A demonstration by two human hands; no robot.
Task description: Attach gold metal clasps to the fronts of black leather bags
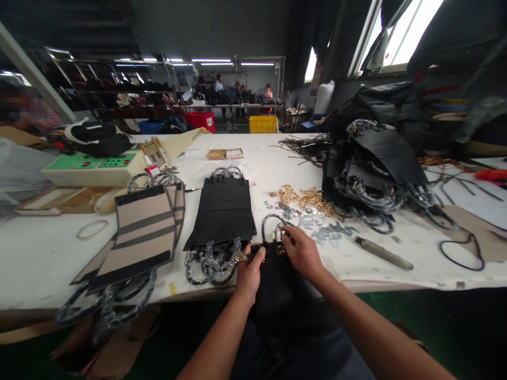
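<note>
A black bag piece (275, 298) hangs over the table's front edge, close to my body. My left hand (250, 272) is closed on its upper left, thumb on top, beside a black strap with a gold-coloured metal end (241, 257). At the upper right, my right hand (301, 252) is closed in a pinch near the base of a plastic-wrapped handle (269, 219). What lies between those fingertips is too small to make out. A gold-coloured fitting (281, 250) shows on the bag piece just below them. The lower part of the bag piece is in shadow.
Left of my hands lie stacked black bag panels (224, 206) and beige-backed panels (140, 227). Gold-coloured fittings (312, 200) and grey metal plates (332, 232) are spread ahead to the right. A wrapped-grip tool (384, 253) and heaped black bag pieces (380, 163) are further right.
</note>
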